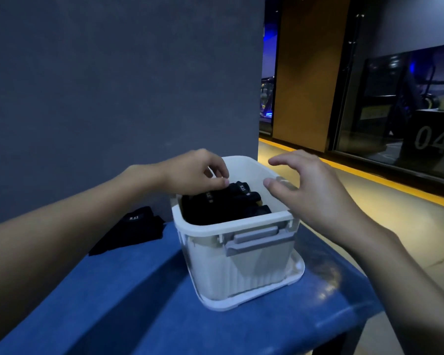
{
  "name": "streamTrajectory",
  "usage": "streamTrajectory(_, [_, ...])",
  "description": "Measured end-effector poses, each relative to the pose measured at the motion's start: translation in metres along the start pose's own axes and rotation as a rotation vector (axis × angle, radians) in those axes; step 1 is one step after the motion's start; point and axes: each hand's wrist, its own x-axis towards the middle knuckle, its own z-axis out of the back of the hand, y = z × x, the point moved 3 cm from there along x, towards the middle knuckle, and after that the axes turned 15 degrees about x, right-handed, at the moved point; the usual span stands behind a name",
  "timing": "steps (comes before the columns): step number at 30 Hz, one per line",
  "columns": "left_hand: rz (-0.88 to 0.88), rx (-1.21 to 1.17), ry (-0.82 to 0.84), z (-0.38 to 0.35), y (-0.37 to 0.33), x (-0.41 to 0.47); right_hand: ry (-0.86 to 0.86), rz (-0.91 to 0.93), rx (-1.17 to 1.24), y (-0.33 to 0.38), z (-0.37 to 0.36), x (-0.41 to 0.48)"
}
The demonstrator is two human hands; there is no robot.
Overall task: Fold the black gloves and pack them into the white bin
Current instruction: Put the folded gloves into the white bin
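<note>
A white bin (244, 267) with a grey latch handle stands on a blue table. Several folded black gloves (226, 203) with small white lettering lie packed inside it. My left hand (198, 172) hovers over the bin's far left rim, its fingertips curled down and touching the top of the gloves there. My right hand (310, 185) floats above the bin's right rim, fingers spread and holding nothing. More black gloves (133, 231) lie flat on the table to the left of the bin, by the wall.
The blue table (144, 303) ends close behind the bin at a grey wall (113, 85). Its right edge drops off to a floor with a yellow stripe (369, 175). A dark glass front marked 04 stands at the far right.
</note>
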Motion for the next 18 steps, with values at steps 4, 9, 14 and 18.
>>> streamTrajectory(4, [0.045, -0.084, -0.184, 0.019, 0.005, -0.043, 0.036, 0.101, -0.001, 0.035, -0.009, -0.006])
streamTrajectory(9, [0.099, -0.079, -0.224, 0.034, 0.029, -0.118, 0.102, 0.189, 0.101, 0.085, -0.045, -0.024])
streamTrajectory(14, [0.244, -0.054, -0.170, 0.030, 0.075, -0.197, 0.239, 0.304, 0.165, 0.139, -0.097, -0.041])
streamTrajectory(18, [0.407, -0.055, -0.166, 0.022, 0.114, -0.255, 0.369, 0.328, 0.172, 0.171, -0.151, -0.048])
